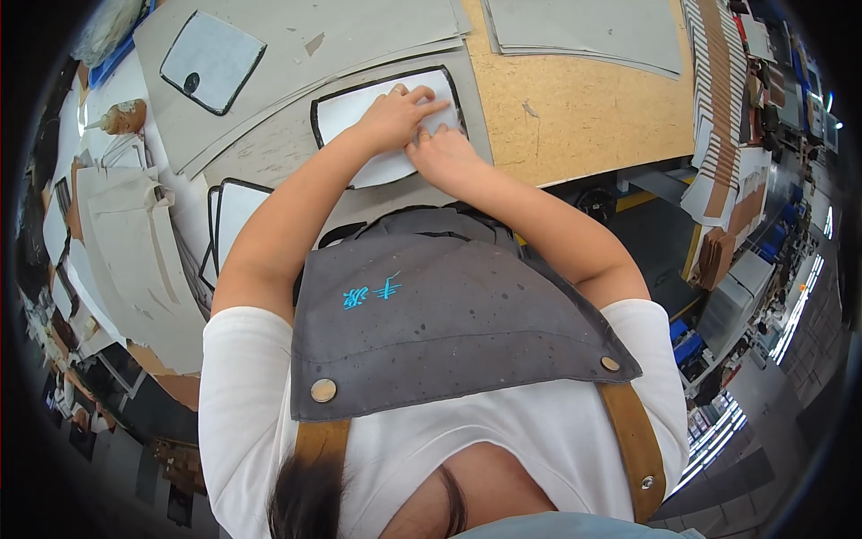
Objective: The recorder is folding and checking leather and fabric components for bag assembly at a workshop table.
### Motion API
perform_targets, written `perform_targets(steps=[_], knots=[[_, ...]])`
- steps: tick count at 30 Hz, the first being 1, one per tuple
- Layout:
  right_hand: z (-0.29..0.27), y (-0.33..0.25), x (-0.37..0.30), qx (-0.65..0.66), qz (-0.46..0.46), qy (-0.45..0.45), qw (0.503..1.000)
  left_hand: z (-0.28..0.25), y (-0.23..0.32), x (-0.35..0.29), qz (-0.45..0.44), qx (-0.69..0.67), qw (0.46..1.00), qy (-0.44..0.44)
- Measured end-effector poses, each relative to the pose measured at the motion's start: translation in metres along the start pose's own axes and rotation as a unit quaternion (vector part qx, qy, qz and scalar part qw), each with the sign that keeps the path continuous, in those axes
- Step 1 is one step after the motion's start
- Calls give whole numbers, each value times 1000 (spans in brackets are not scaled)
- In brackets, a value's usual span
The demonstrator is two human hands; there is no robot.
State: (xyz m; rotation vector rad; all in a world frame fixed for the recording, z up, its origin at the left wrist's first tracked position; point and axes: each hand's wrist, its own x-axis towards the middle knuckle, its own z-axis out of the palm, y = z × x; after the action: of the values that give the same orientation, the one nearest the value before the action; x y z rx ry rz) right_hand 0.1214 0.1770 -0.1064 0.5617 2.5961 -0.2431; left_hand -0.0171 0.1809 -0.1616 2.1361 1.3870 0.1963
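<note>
A white panel (338, 110) with a black border and rounded corners lies on grey board in front of me. My left hand (395, 119) rests on its upper face, fingers spread and partly stretched out. Close beside it, my right hand (446, 160) is bent at the fingers and closed against the panel near its right edge. The two hands nearly meet, and whatever lies under the right fingertips is hidden.
A similar panel (213, 63) with a dark round spot lies farther left. More black-edged panels (235, 211) sit near my left arm. An amber bottle with a nozzle (124, 117) stands at the left. Grey sheets (584, 34) lie on the yellowish tabletop (575, 121).
</note>
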Motion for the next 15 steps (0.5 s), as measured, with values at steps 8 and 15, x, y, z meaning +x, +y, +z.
perform_targets(steps=[8, 15], knots=[[1, -32, -34, 56, 58, 67, 994, -6, -18, -4, -61, -289, 953, 70], [-2, -14, -8, 166, -9, 147, 975, -18, -46, -123, -221, -143, 886, 382]])
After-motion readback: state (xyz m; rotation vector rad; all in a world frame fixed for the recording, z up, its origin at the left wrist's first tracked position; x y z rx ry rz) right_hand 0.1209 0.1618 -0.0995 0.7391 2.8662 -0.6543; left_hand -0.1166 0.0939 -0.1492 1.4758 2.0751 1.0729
